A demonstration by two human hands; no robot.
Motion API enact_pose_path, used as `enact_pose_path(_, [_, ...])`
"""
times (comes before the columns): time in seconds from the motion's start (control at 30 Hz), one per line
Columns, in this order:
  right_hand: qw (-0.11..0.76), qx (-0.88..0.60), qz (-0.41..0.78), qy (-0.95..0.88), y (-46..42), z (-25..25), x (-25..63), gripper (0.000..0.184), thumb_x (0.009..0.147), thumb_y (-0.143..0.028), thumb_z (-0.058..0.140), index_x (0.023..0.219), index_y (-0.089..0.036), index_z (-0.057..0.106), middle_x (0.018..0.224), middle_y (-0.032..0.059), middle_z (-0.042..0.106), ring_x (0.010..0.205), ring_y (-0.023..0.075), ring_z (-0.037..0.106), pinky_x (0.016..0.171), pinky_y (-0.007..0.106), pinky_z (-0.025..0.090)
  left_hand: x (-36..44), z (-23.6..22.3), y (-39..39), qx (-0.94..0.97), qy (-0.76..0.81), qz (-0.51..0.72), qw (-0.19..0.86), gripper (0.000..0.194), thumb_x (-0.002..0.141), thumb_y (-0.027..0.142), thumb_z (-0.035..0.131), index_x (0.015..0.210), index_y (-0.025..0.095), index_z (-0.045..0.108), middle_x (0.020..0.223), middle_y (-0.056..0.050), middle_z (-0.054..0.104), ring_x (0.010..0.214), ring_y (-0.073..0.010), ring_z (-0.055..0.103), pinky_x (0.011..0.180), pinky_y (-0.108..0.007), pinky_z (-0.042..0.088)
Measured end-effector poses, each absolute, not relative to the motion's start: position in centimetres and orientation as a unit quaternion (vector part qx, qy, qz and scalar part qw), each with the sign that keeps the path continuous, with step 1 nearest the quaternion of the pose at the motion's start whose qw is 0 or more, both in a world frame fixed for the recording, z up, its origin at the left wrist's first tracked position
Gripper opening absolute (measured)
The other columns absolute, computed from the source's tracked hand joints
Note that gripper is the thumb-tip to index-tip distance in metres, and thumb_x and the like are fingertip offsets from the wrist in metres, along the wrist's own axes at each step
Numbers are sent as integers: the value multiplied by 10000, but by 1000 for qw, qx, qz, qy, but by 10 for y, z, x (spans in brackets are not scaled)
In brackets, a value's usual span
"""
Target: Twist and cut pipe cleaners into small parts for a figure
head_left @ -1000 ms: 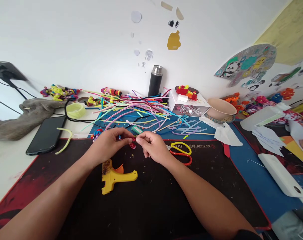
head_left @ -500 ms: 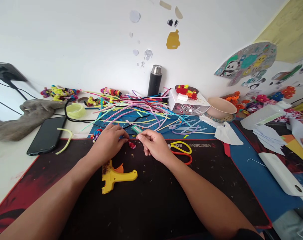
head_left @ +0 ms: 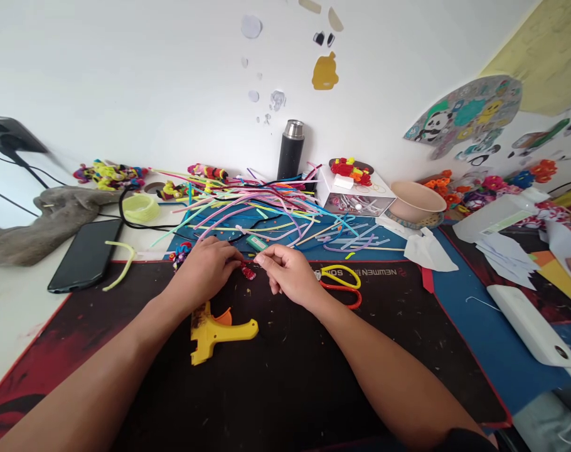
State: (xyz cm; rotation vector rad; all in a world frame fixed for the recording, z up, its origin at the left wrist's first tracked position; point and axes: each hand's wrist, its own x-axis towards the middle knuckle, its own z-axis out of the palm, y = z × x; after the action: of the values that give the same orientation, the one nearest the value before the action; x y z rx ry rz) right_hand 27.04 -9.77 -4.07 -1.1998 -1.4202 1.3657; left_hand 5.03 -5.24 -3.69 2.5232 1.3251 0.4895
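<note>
My left hand [head_left: 209,265] is closed, with thumb and fingers pinching a small red glittery piece [head_left: 248,272] that sticks out at the fingertips. Just to its right, my right hand [head_left: 288,271] is in a pinch; whatever lies between its fingertips is too small to make out. A yellow glue gun [head_left: 229,331] with an orange trigger lies on the black desk mat [head_left: 276,389], partly behind my left forearm. Scissors [head_left: 342,276] with yellow and red handles rest beside my right wrist. A small colourful figure [head_left: 181,254] peeks out left of my left hand.
Many coloured pipe cleaners [head_left: 266,207] are heaped behind the hands. A black thermos [head_left: 291,150], a white box [head_left: 346,198] and a beige bowl [head_left: 418,204] stand along the wall. A phone [head_left: 85,256] lies left, a white power bank [head_left: 533,326] right.
The red piece is turned slightly and shows a little more beside my left fingertips. Both hands stay almost in place; the view has shifted slightly.
</note>
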Motion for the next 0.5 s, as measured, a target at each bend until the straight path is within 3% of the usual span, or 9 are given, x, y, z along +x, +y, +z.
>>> enact_pose_path(0.3, [406,-478,537,-565,-98,-37,271,285,979,-509,682,951,-226,675,530,-77,563,405,119,535,461,246,402,44,-26,-52,806,511,255,158,361,997,403,511,1110,232,808,1130,-129,829,1129,-366,699,1018,-473,511])
enact_pose_path(0.5, [442,-476,534,-541,-94,-29,276,408,923,-629,700,900,-226,642,517,-90,513,390,117,520,429,244,366,39,-8,-54,730,591,288,186,347,1013,484,521,1047,273,794,903,-40,829,860,-286,732,818,-364,531])
